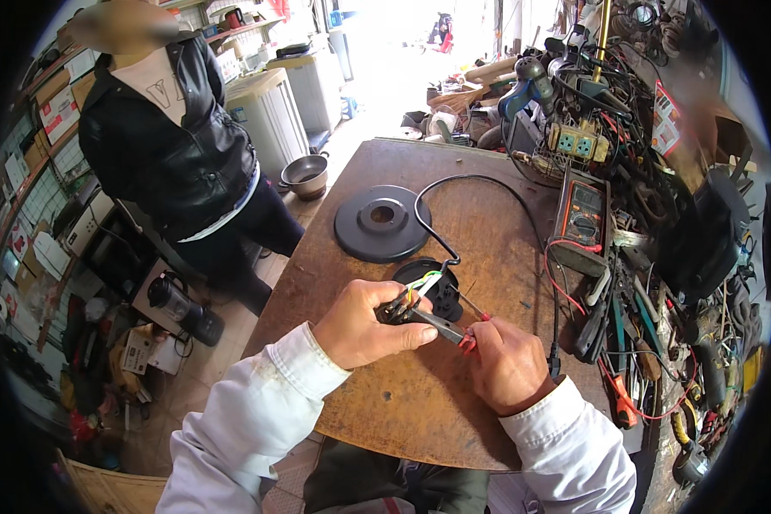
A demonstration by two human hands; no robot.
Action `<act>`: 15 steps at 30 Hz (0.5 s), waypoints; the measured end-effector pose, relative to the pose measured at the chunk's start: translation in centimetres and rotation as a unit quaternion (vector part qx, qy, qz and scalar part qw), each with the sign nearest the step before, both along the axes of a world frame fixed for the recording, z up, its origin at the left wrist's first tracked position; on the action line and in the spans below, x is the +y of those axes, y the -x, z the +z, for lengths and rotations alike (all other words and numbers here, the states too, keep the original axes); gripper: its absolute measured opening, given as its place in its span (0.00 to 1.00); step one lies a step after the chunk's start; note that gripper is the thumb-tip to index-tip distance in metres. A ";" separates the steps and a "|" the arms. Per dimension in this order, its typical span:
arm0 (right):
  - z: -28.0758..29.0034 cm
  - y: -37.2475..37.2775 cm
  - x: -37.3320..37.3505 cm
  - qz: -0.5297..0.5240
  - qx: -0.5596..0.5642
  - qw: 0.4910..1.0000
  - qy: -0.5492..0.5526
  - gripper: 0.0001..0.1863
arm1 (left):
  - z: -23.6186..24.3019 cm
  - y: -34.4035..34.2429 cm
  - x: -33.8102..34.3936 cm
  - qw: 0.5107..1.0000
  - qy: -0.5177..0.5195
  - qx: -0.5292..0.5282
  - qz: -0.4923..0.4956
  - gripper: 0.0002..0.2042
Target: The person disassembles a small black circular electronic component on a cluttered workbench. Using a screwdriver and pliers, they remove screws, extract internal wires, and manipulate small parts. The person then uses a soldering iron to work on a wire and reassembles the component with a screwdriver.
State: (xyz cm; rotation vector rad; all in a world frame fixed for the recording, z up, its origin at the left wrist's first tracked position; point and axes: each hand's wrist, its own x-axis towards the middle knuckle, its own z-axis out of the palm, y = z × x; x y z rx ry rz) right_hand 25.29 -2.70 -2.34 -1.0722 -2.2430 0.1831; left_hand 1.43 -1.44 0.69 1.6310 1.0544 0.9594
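My left hand (360, 330) is closed around a small black part (394, 310) with several thin coloured wires coming out of it; the fingers hide much of it. In my right hand (510, 364) are red-handled pliers (441, 328), their metal jaws reaching to the black part by my left thumb. Whether the jaws grip anything is hidden. A round black plastic piece (443, 300) lies on the table just beyond both hands. Farther off rests a larger black disc-shaped base (370, 244) with a central hole. A bent black cable (522, 201) runs from the wires across the tabletop.
The worn wooden table (403, 411) carries a boxed multimeter (584, 218) with red leads at its right edge. Hand tools (625, 325) and cluttered parts pile along the right. A person (167, 128) in a black jacket stands at the left, near a pan (306, 178) on the floor.
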 end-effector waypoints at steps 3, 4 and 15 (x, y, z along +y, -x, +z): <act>0.0 0.0 0.2 0.006 -0.011 0.999 -0.034 0.06 | 0.8 -0.3 -0.4 0.996 0.081 -0.030 0.004 0.12; 0.0 0.0 0.2 0.007 -0.016 0.999 -0.032 0.06 | 0.8 -0.4 -0.6 0.996 0.089 -0.018 0.003 0.11; -0.2 -0.2 0.2 0.010 -0.019 1.000 -0.015 0.05 | -0.9 -0.5 -0.2 0.994 -0.065 0.081 0.016 0.15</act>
